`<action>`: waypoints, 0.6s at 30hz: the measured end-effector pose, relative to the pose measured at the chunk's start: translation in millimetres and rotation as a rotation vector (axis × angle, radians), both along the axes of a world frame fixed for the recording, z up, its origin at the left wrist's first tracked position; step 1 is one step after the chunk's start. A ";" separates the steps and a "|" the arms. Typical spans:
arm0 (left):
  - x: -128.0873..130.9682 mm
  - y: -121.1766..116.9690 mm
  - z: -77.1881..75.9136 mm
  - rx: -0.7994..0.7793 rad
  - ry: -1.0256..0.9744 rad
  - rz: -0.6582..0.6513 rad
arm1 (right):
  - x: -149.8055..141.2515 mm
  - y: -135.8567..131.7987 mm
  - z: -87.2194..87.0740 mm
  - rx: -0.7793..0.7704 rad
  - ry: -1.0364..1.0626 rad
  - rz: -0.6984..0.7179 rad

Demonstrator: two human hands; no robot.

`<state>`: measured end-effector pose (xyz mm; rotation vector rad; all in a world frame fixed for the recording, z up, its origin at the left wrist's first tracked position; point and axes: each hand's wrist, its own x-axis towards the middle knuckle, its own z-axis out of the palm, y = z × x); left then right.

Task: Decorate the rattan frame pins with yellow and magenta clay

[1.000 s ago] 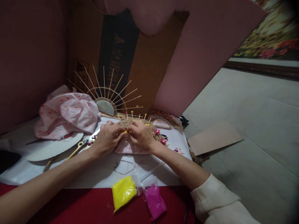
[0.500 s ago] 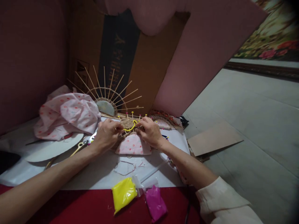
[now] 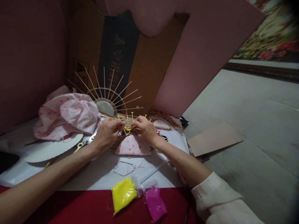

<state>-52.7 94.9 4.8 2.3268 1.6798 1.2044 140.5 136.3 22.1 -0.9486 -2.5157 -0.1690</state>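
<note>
Between my two hands runs a thin yellow strand (image 3: 128,128), curved along the front of a half-round woven twine piece (image 3: 126,122). My left hand (image 3: 107,130) pinches the strand's left end. At its other end the fingertips of my right hand (image 3: 144,129) are closed on it. Yellow- and pink-tipped sticks (image 3: 132,114) poke out of the woven piece's upper edge. A half-circle of pink dotted cloth (image 3: 133,145) forms its base, nearest me. Both hands cover parts of the weave.
Behind stands a half-round stick frame (image 3: 105,107). Crumpled dotted cloth (image 3: 66,115), a white card (image 3: 54,149) and scissors (image 3: 80,145) lie left. Closer to me are a yellow packet (image 3: 123,194) and a magenta packet (image 3: 155,202). A second woven half-circle (image 3: 162,124) is at right.
My hands drew apart, showing the yellow strand with a bend at its right end. Now my right hand has come back left and the strand makes a shorter, smoother curve.
</note>
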 end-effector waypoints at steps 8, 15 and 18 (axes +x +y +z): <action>2.0 -2.3 8.5 -0.015 -0.044 0.017 | -0.4 2.3 -0.2 0.013 0.003 0.009; 2.5 -2.2 9.0 -0.029 -0.056 0.007 | -4.7 -2.8 1.2 0.012 0.009 0.033; 2.3 -1.1 8.8 -0.035 -0.048 0.014 | -9.1 -2.1 -0.9 0.017 -0.024 0.015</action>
